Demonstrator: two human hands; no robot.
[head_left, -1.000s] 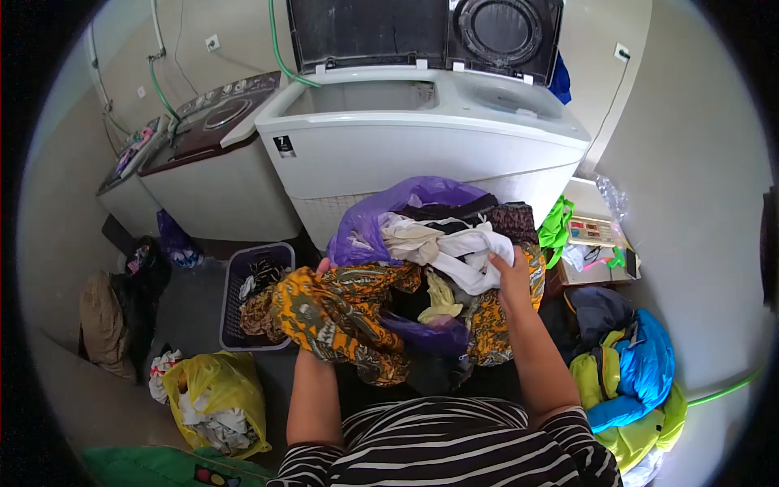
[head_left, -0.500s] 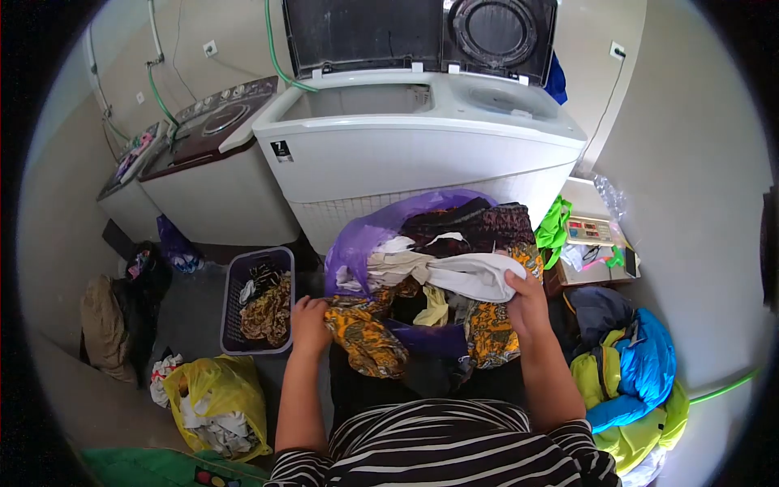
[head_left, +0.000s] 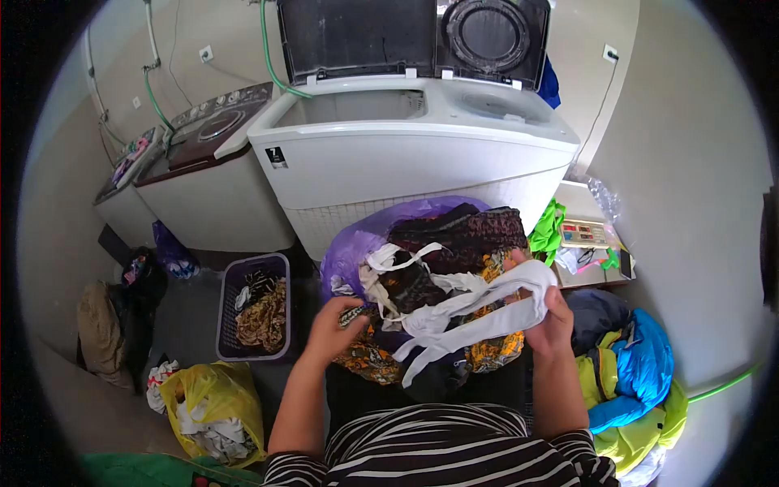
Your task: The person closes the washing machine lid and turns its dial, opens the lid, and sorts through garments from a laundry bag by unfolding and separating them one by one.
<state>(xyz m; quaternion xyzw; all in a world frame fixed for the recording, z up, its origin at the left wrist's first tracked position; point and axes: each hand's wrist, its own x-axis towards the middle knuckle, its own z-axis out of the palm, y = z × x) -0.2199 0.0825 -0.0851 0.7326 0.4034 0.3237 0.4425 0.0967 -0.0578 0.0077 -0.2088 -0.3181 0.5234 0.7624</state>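
My right hand [head_left: 548, 325] is closed on a white garment [head_left: 462, 312] and holds it up at the right of the laundry pile. Long white strips hang from it down toward my lap; its exact kind is unclear. My left hand [head_left: 331, 331] is at the pile's left edge with thumb and fingers apart, beside yellow-orange patterned cloth [head_left: 369, 357]. Whether it touches the cloth is hard to tell. Behind lie dark patterned fabric [head_left: 471, 235] and cream and white pieces with thin straps, in a purple plastic bag [head_left: 347, 252].
A twin-tub washing machine [head_left: 414, 166] with raised lids stands ahead. On the left are a basket [head_left: 288, 325] of clothes and a yellow bag [head_left: 251, 406] of laundry. Blue and lime jackets [head_left: 645, 365] lie at the right, below a small table [head_left: 580, 203] with odds and ends.
My right hand has lifted the white garment and moved slightly right, so its strips now hang out. My left hand has let go of the orange patterned cloth and opened, moving a little right.
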